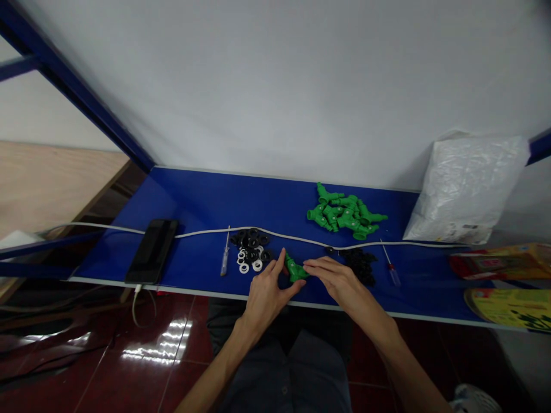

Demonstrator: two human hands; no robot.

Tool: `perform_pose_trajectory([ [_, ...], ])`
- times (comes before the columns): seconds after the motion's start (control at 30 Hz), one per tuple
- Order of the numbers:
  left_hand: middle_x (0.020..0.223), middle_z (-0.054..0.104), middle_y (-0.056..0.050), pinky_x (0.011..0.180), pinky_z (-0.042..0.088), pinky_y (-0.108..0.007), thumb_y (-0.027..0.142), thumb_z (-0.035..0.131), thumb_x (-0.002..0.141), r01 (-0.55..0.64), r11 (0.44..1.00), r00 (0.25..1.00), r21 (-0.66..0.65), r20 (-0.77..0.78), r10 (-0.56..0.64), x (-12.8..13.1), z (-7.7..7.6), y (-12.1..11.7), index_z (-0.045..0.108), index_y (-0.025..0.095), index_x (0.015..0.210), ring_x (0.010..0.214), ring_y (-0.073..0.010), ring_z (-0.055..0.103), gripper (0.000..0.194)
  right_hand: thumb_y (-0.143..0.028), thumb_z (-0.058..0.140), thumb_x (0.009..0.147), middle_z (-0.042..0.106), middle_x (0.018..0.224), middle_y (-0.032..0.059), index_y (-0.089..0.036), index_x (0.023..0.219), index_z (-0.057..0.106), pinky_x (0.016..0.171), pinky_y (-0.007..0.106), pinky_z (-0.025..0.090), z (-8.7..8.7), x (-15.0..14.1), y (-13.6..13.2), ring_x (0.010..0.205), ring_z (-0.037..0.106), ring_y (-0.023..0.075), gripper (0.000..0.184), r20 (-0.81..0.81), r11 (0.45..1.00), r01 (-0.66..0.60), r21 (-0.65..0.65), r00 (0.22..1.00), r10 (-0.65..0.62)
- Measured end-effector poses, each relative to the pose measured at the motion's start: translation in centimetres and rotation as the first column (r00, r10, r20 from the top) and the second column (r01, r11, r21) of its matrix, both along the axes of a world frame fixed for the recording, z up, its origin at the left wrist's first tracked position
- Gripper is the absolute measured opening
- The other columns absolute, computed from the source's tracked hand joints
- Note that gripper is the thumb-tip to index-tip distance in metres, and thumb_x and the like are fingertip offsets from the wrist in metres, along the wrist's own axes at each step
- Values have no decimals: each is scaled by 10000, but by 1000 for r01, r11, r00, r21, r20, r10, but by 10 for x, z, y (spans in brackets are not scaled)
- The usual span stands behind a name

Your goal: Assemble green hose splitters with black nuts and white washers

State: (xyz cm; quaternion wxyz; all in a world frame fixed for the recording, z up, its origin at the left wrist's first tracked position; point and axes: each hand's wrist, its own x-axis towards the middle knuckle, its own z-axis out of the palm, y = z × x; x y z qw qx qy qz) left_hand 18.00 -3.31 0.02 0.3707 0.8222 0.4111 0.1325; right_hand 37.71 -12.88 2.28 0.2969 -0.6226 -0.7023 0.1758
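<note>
Resting on the front part of the blue table (206, 198), one green pipe piece (296, 273) sits between the two hands. The left hand (264, 293) pinches it, with the thumb on the near side and a finger on the far side. The right hand (338, 279) has its fingers close together, with the tips at the piece's right end; I cannot tell if its thumb is pinching too. The piece looks like hard plastic, so it should be light and stiff, not easy to squash, but maybe a bit slippery. The fat middle seems the best spot to hold, as the thin ends could twist away. A pile of rings (252, 244) lies to the left, and small black bits (361, 265) lie to the right. More green pieces (346, 215) sit farther back.
</note>
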Motion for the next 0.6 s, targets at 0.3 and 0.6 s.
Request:
perform_pose_trajectory([
  [0.3,987,734,-20,670,510,-277,491,733,878,10,1000,1000,-17,15,-9,0,0,1,397,204,1574,806,-194,713,825,44,491,892,739,1242,101,-245,1330,690,1004,443,588,1,2,1,1172,676,249,562,76,997,-46,-66,996,51],
  [0.6,1001,744,-22,694,519,-278,490,724,882,14,1000,1000,-28,18,-14,0,1,3,392,206,1580,821,-198,721,823,86,530,817,764,1136,82,-200,1142,756,953,331,593,12,11,14,1067,711,212,488,83,980,-174,-95,980,182],
])
